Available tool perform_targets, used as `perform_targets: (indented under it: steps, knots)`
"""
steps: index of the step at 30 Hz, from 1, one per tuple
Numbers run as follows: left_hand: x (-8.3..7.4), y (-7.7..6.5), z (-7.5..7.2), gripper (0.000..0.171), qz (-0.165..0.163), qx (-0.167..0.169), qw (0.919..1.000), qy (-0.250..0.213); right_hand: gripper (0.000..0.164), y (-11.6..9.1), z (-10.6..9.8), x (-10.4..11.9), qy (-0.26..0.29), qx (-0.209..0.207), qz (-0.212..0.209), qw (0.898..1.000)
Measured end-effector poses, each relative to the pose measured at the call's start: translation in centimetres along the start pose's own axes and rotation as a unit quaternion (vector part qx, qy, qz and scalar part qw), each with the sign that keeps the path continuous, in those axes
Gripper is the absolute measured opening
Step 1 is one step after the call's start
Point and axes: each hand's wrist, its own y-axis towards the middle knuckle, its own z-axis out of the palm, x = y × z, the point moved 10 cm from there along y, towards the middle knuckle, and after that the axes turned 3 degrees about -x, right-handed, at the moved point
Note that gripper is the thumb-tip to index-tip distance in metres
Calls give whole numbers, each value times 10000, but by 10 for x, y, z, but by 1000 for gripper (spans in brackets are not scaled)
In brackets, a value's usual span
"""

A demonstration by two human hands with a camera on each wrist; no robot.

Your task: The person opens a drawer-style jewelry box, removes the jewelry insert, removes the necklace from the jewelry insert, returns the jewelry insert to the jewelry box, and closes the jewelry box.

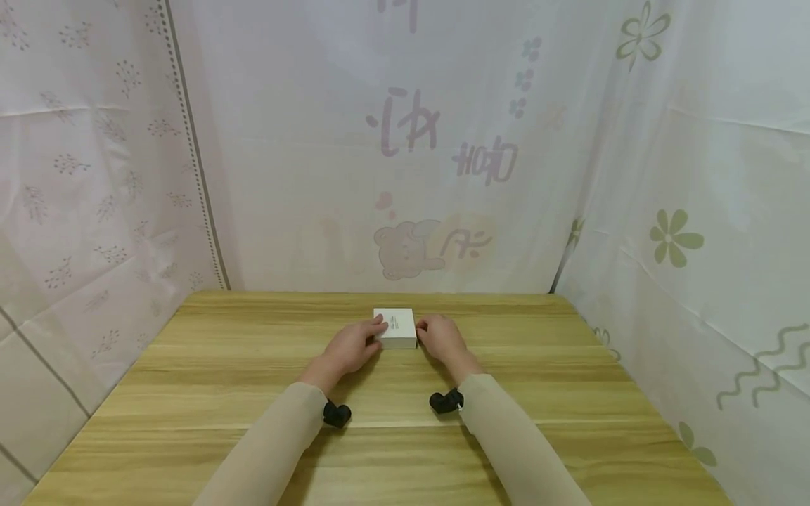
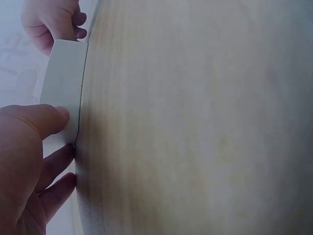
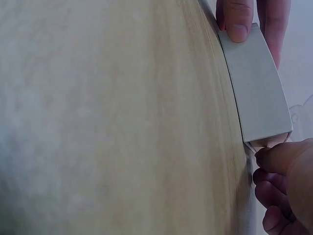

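A small white box (image 1: 395, 329) with fine print on its top lies near the far edge of the table. My left hand (image 1: 354, 346) grips its left end, the thumb (image 2: 51, 120) on the front side and the fingers around that end. At the opposite end, my right hand (image 1: 441, 339) has its fingers curled in, thumb and forefinger pinching the box's edge. There the right wrist view shows the end of the box (image 3: 257, 88) standing partly open, with a thin flap corner beside the thumb (image 3: 274, 156). The right fingertips are partly hidden behind that thumb.
The wood-grain table (image 1: 392, 450) spreads out below both forearms. A pale printed curtain (image 1: 304, 176) hangs right behind its far edge, with more curtains at the left and right. Black wrist cameras (image 1: 446, 401) sit at both cuffs.
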Motion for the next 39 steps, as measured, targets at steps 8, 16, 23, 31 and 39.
perform_targets:
  steps: [8, 16, 23, 31, 39]
  knots:
    - [1, 2, 5, 51, -56, 49, 10000, -26, 17, -1, 0, -5, -51, 47, 63, 10000]
    - [2, 2, 5, 51, -45, 30, 10000, -33, 17, -1, -1, -9, -67, 76, 150, 9998]
    - [2, 1, 2, 51, -35, 10, 10000, -33, 17, 0, -2, -8, -133, 37, 59, 9999]
    - [1, 0, 0, 51, -42, 2, 10000, -86, 17, 0, -1, -9, -151, 101, 103, 9998]
    - [-1, 0, -2, 51, -25, 33, 10000, -61, 17, 0, -6, -7, -218, 21, 20, 9998]
